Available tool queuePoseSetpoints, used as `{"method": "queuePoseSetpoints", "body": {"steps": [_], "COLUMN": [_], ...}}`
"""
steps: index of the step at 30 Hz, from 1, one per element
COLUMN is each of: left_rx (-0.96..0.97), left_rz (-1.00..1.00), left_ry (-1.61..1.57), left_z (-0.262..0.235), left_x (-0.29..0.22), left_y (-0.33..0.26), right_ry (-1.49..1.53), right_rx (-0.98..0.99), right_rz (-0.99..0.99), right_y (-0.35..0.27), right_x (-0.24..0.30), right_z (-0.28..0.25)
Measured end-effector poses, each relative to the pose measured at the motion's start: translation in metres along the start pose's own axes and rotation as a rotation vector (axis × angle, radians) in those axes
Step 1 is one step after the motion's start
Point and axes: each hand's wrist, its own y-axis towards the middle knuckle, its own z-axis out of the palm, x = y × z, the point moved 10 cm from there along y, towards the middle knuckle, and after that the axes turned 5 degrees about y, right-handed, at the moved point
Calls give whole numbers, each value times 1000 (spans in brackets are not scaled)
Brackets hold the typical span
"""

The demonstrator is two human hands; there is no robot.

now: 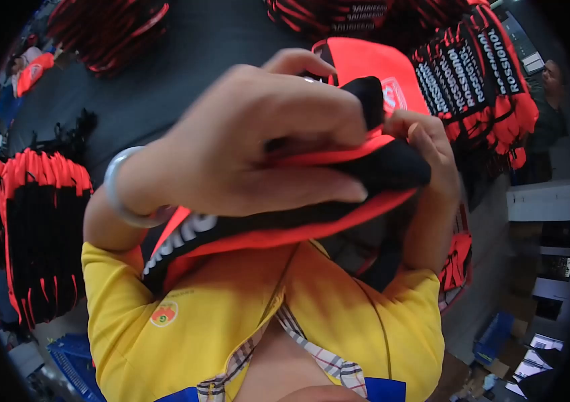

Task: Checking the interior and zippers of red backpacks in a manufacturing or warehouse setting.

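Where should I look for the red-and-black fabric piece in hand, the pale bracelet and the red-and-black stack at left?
Fabric piece (pixel 389 166), head view: its black fold.
Pale bracelet (pixel 110 182), head view: outer side of its band.
Stack (pixel 47 234), head view: its black middle.

Between my left fingers (pixel 325 107) and my right fingers (pixel 422 137) — just before my chest — sits the fabric piece (pixel 251 240). Beyond it stretches the tabletop (pixel 198 40); another piece (pixel 358 57) lies there, beside the right stack (pixel 469 80). Two more stacks sit farther off: the far-left stack (pixel 107 30) and the far-middle stack (pixel 328 19). The near-left stack (pixel 43 234) is beside my left arm, with a crate (pixel 74 362) lower down — and a person (pixel 553 100) is past the right stack.
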Motion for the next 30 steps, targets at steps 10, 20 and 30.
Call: {"method": "queuePoseSetpoints", "body": {"steps": [10,20,30], "left_rx": [-421,-462,-594], "left_rz": [-220,-662,-623], "left_ry": [126,-70,-483], "left_z": [-144,-140,-161], "left_x": [21,10,47], "left_y": [-96,-124,-136], "right_ry": [88,-154,-79], "right_rx": [-138,102,607], "right_rz": [-209,-123,97], "right_y": [20,43,124], "right_x": [88,107,88], "right_z": [-17,94,193]}}
